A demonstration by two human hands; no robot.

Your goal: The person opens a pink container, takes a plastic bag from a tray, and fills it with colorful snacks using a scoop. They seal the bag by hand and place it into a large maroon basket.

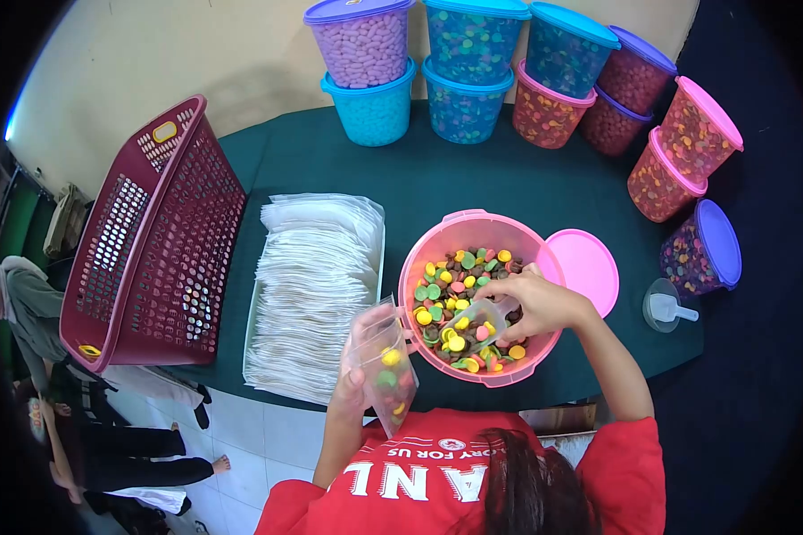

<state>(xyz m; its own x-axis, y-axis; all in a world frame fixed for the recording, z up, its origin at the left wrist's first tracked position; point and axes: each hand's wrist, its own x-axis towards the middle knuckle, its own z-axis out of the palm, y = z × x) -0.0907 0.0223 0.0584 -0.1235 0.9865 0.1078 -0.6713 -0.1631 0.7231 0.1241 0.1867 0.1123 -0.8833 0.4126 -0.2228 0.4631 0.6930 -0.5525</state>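
Fingers [506, 287] of both hands are pinching plastic: at eight o'clock of the round pink plastic tub [433, 245], the left hand [351, 385] holds a slim clear plastic bag [385, 374], while at three o'clock the right hand [544, 308] grips a clear plastic scoop [484, 314] inside the rim, whose overtilting, or a slack bag mouth, could scatter multicoloured disc-shaped sweets [456, 342].

Left grip [350, 385] curls inward; right grip [537, 305] pinches, palm down, its forearm [612, 364] (bare) slanting forward and inward.
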